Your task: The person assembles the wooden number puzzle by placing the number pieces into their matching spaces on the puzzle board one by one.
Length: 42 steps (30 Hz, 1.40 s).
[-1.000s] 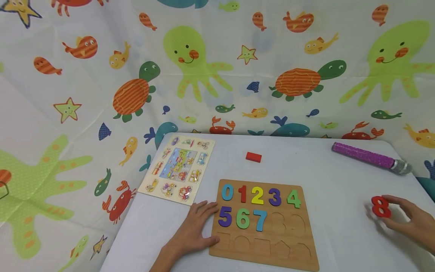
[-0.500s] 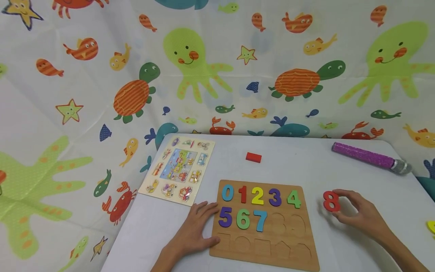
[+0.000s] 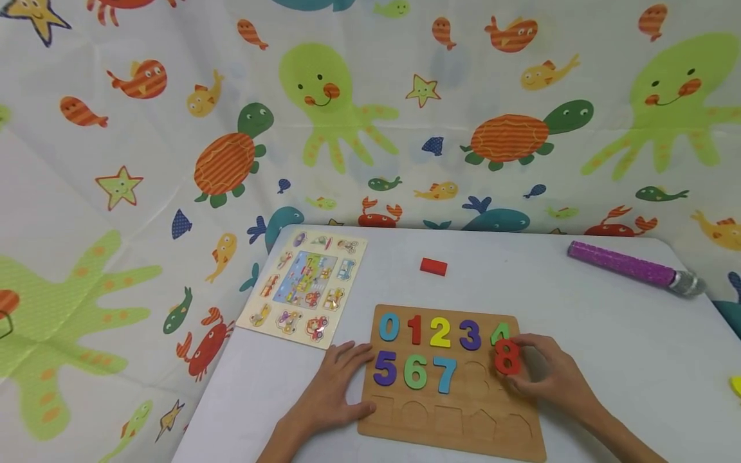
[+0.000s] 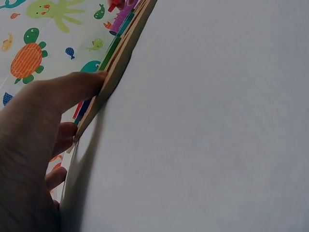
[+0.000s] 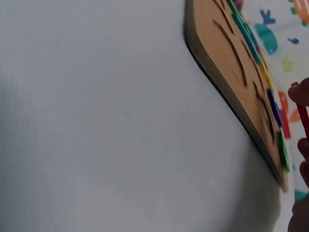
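A wooden number puzzle board [image 3: 425, 411] lies on the white table, with colored numbers 0 to 7 set in its upper two rows. Between thumb and fingers my right hand [image 3: 550, 376] pinches a red number 8 [image 3: 507, 357] over the board's right side, partly covering the green 4 [image 3: 500, 332]. In the right wrist view the red 8 [image 5: 303, 116] shows edge-on at the far right. My left hand [image 3: 327, 392] rests at the board's left edge, thumb and fingertips touching it. The left wrist view shows that thumb [image 4: 87, 86] against the board's side.
A picture puzzle [image 3: 341, 315] with vehicle pieces lies at the back left. Behind the board is a small red block [image 3: 433, 267]. A purple microphone [image 3: 625, 263] lies at the back right. Part of a yellow piece [image 3: 736, 385] shows at the right edge.
My right hand has carried the red 8 leftward from the table's right side to above the board. The left hand has stayed at the board's left edge.
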### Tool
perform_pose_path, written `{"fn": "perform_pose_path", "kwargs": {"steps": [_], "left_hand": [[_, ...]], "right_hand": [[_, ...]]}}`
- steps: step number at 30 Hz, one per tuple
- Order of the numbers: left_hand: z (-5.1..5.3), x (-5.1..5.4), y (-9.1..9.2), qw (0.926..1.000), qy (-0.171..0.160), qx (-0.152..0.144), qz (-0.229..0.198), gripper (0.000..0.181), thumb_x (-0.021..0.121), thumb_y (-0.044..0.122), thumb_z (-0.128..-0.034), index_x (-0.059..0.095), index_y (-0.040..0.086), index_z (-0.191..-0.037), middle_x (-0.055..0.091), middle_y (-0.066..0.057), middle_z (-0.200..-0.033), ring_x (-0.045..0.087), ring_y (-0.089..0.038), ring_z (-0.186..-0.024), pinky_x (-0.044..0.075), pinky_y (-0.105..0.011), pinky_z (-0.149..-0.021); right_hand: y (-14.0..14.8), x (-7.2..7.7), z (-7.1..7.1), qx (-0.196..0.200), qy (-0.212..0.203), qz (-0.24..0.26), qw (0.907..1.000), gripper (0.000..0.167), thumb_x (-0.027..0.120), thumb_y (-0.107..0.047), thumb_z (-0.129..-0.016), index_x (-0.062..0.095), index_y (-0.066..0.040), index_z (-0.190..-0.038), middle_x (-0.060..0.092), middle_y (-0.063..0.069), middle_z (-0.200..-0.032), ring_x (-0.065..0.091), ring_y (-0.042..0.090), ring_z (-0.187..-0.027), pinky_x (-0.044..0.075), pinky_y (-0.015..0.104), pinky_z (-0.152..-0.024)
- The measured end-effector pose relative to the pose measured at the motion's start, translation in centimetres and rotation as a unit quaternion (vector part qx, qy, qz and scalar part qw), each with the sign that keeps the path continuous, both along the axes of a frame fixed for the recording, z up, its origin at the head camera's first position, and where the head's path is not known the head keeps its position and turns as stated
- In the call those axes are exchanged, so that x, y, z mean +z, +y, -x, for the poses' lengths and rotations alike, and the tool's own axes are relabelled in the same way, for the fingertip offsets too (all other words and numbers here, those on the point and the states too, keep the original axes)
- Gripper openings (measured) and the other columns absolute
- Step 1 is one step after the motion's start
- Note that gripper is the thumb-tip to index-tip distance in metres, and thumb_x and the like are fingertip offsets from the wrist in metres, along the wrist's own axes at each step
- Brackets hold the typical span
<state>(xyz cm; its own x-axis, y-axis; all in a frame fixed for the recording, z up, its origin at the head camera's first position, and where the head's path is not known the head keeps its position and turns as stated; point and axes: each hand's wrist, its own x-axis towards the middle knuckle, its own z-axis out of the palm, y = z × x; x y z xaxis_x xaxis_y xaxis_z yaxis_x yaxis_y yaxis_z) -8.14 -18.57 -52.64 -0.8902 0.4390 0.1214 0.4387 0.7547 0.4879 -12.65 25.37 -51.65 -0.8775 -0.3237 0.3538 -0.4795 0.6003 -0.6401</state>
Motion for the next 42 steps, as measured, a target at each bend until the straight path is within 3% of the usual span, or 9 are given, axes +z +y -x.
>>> {"fn": "perform_pose_path", "kwargs": {"steps": [4,10,16,20,26,42], "left_hand": [[0.0,-0.1,0.0,1.0000,-0.003,-0.001,0.003,0.082,0.064,0.068,-0.0802,0.046,0.024,-0.147,0.036,0.010,-0.155,0.025,-0.025,-0.144,0.014,-0.061,-0.114],[0.0,-0.1,0.1,1.0000,-0.008,0.000,0.003,0.083,0.065,0.067,-0.0793,0.046,0.024,-0.147,0.036,0.011,-0.155,0.024,-0.024,-0.144,0.013,-0.060,-0.114],[0.0,0.1,0.1,0.9999,-0.014,-0.001,0.006,0.083,0.065,0.067,-0.0798,0.045,0.024,-0.148,0.036,0.010,-0.155,0.024,-0.024,-0.144,0.013,-0.060,-0.115],[0.1,0.2,0.1,0.9997,-0.021,0.000,0.009,0.083,0.064,0.067,-0.0802,0.045,0.025,-0.149,0.035,0.010,-0.155,0.023,-0.024,-0.144,0.012,-0.059,-0.115],[0.1,0.1,0.0,0.9999,-0.011,0.000,0.009,0.083,0.063,0.068,-0.0804,0.045,0.024,-0.148,0.036,0.010,-0.155,0.024,-0.024,-0.144,0.013,-0.060,-0.115],[0.0,0.1,0.0,0.9999,-0.008,0.002,0.006,0.082,0.063,0.067,-0.0803,0.046,0.024,-0.148,0.036,0.009,-0.155,0.024,-0.024,-0.144,0.014,-0.061,-0.114]], "right_hand": [[-1.4,-0.8,-0.4,0.012,0.024,0.008,0.9996,0.072,0.094,-0.009,-0.055,0.064,-0.009,-0.119,0.063,0.002,-0.115,0.048,0.008,-0.115,0.024,0.008,-0.105],[-2.6,-1.5,-1.0,0.018,0.011,0.008,0.9997,0.069,0.095,-0.019,-0.060,0.063,-0.013,-0.121,0.063,-0.003,-0.117,0.051,0.010,-0.118,0.012,0.027,-0.118],[-3.1,-2.2,-1.6,0.020,0.001,0.012,0.9997,0.070,0.095,-0.021,-0.063,0.064,-0.013,-0.124,0.063,-0.003,-0.122,0.053,0.021,-0.121,0.010,0.031,-0.119],[-3.3,-2.4,-1.7,0.023,0.015,0.017,0.9995,0.070,0.095,-0.020,-0.063,0.064,-0.013,-0.125,0.064,0.001,-0.123,0.054,0.030,-0.121,0.010,0.040,-0.120],[-3.5,-2.6,-1.7,0.026,0.017,0.013,0.9994,0.069,0.094,-0.021,-0.064,0.064,-0.014,-0.126,0.064,0.001,-0.124,0.053,0.034,-0.121,0.009,0.054,-0.118],[-3.8,-2.8,-1.7,0.020,-0.003,0.000,0.9998,0.066,0.094,-0.033,-0.065,0.066,-0.021,-0.124,0.063,-0.004,-0.122,0.052,0.028,-0.120,0.005,0.059,-0.116]]}}
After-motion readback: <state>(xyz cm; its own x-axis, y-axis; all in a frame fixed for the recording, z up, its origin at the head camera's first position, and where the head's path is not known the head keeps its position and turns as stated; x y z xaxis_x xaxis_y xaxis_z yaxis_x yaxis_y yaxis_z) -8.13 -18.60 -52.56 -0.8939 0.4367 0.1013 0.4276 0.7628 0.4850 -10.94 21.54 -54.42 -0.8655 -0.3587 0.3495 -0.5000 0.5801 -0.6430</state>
